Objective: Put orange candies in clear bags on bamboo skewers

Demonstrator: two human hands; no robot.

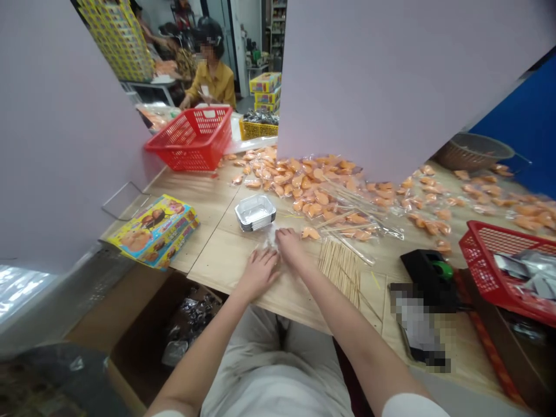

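Observation:
A crinkled clear plastic bag (pixel 271 236) lies on the wooden table between my hands. My left hand (pixel 259 271) rests flat at the near side of it, fingers stretched out and apart. With fingers bent together, my right hand (pixel 290 243) is closed at the bag's right edge; its fingertips partly cover the plastic. Just beyond both hands stands a short stack of silver foil trays (pixel 255 211). Thin wooden sticks (pixel 339 266) lie in a bundle right of my right forearm. One orange wrapped piece (pixel 310 233) sits near my right hand.
Many orange wrapped pieces (pixel 319 197) spread across the back. A red basket (pixel 191 139) stands back left, yellow boxes (pixel 152 229) front left. At right are a black tape dispenser (pixel 428 275) and another red basket (pixel 490 260). An open carton (pixel 134 313) is below. A person (pixel 215 81) sits beyond.

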